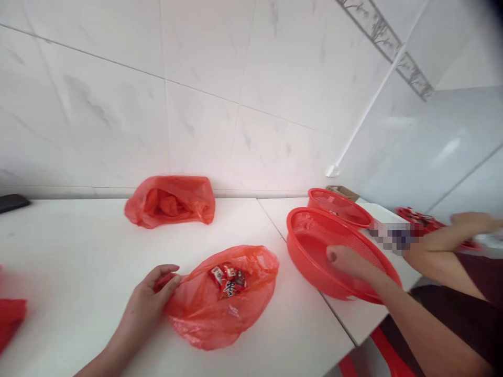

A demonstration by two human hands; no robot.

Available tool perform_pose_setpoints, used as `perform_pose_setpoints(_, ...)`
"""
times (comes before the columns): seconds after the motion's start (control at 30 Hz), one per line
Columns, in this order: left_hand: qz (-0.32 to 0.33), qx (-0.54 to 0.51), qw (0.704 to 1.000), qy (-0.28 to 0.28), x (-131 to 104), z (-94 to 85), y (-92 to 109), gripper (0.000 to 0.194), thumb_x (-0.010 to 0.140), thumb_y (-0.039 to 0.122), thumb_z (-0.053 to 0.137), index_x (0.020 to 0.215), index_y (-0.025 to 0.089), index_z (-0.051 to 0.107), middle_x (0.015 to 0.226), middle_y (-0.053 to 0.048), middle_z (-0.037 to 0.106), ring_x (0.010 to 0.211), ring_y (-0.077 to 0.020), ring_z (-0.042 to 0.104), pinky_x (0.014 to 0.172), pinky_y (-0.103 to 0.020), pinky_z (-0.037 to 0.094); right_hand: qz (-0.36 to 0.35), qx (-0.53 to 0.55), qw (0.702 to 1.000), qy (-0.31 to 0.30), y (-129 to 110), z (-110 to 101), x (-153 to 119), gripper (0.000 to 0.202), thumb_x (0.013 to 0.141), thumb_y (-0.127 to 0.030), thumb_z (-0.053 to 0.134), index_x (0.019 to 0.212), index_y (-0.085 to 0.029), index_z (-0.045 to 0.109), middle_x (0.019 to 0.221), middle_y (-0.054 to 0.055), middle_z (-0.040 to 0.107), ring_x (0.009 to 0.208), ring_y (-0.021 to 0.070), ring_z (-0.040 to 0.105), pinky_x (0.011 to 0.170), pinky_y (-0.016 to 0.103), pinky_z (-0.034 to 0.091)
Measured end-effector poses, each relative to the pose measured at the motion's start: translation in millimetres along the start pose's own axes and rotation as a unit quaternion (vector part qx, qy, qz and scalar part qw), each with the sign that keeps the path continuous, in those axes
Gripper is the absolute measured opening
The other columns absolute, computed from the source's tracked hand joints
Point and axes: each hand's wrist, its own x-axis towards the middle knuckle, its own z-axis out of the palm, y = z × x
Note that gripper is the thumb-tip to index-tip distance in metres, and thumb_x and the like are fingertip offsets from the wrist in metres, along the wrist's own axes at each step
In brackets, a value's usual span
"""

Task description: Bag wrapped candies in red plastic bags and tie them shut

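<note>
My left hand (155, 293) pinches the rim of a thin red plastic bag (220, 330) at its left side. The bag lies with its mouth spread, and several small wrapped snacks (229, 283) in red, white and brown rest inside. Over a large red plastic basket (314, 277) with mesh sides, my right hand (348, 262) is closed, its knuckles inside the rim. What its fingers hold, if anything, is hidden.
Against the wall sits another red plastic bag (168, 204). Behind the large basket stand a second red basket (341, 207) and a cardboard box (342, 192). A co-worker's arm (440, 243) reaches in at right, near a red container of packets (420, 219). A dark object (13, 202) lies far left.
</note>
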Motion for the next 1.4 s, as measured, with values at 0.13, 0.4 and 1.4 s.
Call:
perform_pose_setpoints(0.13, 0.007, -0.027, 0.999, -0.017, -1.2, 1.8, -2.0, 0.043, 0.074, 0.056, 0.059, 0.103, 0.024, 0.056, 0.082, -0.001, 0.068, 0.067, -0.0185, 0.063, 0.058, -0.026, 0.049, -0.067, 0.075, 0.995, -0.003, -54.2, -13.7, -5.4, 0.013, 0.073, -0.02, 0.05, 0.065, -0.023, 0.04, 0.063, -0.003, 0.046, 0.057, 0.0131, 0.041, 0.052, 0.027, 0.03)
perform_pose_setpoints(0.4, 0.015, -0.036, 0.999, -0.018, -3.8, 0.9, 0.6, 0.043, 0.074, 0.056, 0.058, 0.101, 0.023, 0.054, 0.084, -0.001, 0.066, 0.067, -0.0173, 0.062, 0.059, -0.025, 0.048, -0.216, 0.183, 0.942, -0.183, -162.8, 39.1, -45.6, 0.008, 0.077, -0.027, 0.053, 0.076, -0.023, 0.046, 0.073, -0.005, 0.053, 0.064, 0.0108, 0.049, 0.056, 0.02, 0.036)
perform_pose_setpoints(1.4, 0.23, 0.283, 0.925, -0.11, -24.7, -11.3, 75.9, 0.057, 0.075, 0.031, 0.06, 0.13, 0.035, 0.046, 0.123, -0.005, 0.054, 0.089, -0.0231, 0.06, 0.071, -0.033, 0.049, -0.113, 0.456, 0.883, 0.008, -159.7, 15.7, -25.9, 0.025, 0.079, -0.044, 0.06, 0.073, -0.02, 0.053, 0.108, 0.006, 0.066, 0.093, 0.0208, 0.06, 0.075, 0.029, 0.045)
